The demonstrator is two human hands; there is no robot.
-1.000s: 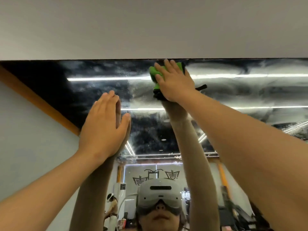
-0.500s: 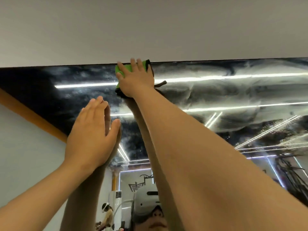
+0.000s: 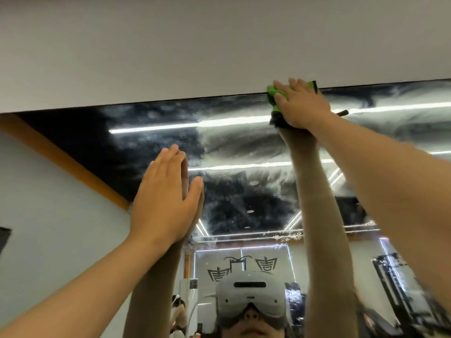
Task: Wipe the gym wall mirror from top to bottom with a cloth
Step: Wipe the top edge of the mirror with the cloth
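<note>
Up at the top edge of the mirror [image 3: 244,191] sits the green cloth [image 3: 275,93], pressed to the glass under the right hand [image 3: 302,104], whose fingers lie straight over it (a dark bit pokes out below the palm). Lower on the mirror, the left hand [image 3: 163,198] rests flat and empty. Streaky smears cross the mirror between them, and a pale wall [image 3: 219,45] runs above it.

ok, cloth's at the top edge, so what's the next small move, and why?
Probably draw the right hand and green cloth straight down. They sit at the top edge of the mirror, hazy streaks lie just below, and the left hand is braced flat on the glass, off to the left.
</note>
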